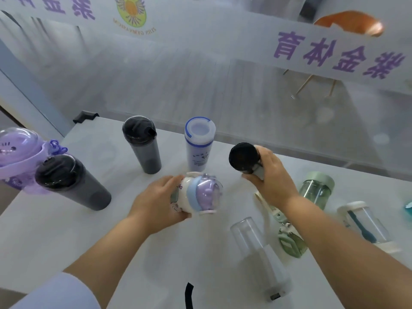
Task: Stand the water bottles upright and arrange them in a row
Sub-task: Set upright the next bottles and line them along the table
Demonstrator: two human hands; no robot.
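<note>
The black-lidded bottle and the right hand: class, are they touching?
Touching. The head view shows the right hand curled round the black-lidded bottle.

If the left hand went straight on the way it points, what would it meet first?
Likely the upright white bottle with the blue rim, just beyond the left hand and the purple-capped bottle it grips; depth is unclear from one view.

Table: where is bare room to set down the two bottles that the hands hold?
The widest bare patch of table is front left, bordered by the dark grey bottle and the left hand. A smaller strip lies at the back, beyond the right hand and the green bottle. The front right is crowded around the clear bottle.
</note>
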